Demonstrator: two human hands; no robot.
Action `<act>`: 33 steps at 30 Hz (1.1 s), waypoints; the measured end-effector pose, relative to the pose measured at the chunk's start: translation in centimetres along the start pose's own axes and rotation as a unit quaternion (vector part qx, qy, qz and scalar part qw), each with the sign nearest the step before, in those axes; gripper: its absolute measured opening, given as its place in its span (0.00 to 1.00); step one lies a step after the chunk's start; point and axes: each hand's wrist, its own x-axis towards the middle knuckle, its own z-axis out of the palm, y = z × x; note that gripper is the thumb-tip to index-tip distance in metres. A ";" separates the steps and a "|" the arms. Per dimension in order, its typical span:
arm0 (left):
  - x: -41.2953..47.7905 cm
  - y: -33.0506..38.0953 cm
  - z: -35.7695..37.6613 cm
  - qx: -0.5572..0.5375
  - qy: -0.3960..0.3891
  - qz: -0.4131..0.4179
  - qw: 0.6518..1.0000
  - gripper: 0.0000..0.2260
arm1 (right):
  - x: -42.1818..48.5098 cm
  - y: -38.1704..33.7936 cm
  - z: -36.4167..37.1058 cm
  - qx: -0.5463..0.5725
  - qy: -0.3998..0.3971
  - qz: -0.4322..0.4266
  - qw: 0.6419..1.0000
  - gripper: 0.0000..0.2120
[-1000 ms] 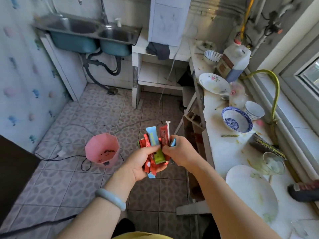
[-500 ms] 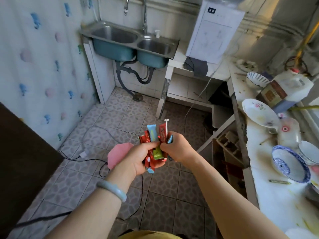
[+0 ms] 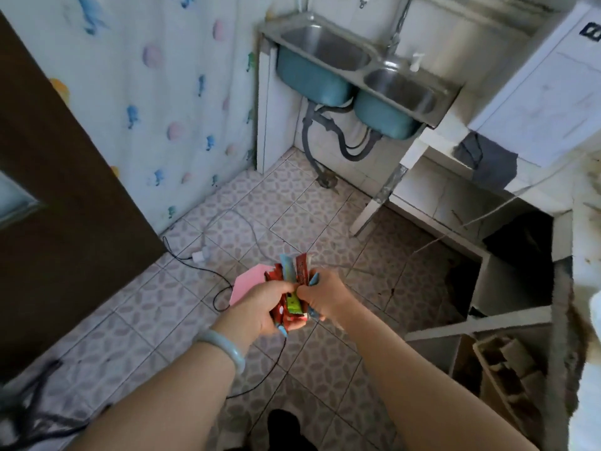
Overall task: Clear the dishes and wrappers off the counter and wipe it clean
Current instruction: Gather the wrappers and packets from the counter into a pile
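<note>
Patterned floor tiles (image 3: 286, 203) spread beneath both hands. The left hand (image 3: 260, 307) curls under a bunch of wrappers (image 3: 297, 275) while the right hand (image 3: 325, 296) pinches its other side, likely gathering them into one bundle for dropping. Just beyond the left hand sits a pink bin (image 3: 248, 283), partly hidden. Far ahead stands the sink (image 3: 341, 70); the worktop (image 3: 585, 242) lies off right, blurred.

Red, blue, green wrappers (image 3: 290, 289); pink bin (image 3: 247, 284); blue-pink spotted curtain (image 3: 156, 102).
</note>
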 end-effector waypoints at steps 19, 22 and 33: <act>29.6 -3.8 -11.1 0.024 0.059 -0.112 0.992 0.13 | 26.5 14.2 16.4 0.021 -0.081 0.115 0.990 0.13; 33.1 -5.1 -12.7 0.016 0.041 -0.108 0.993 0.14 | 29.3 16.9 19.4 0.034 -0.088 0.135 0.986 0.12; 37.9 -4.6 -17.1 0.010 0.093 -0.087 0.992 0.14 | 33.4 19.8 24.1 0.218 -0.075 0.157 0.960 0.16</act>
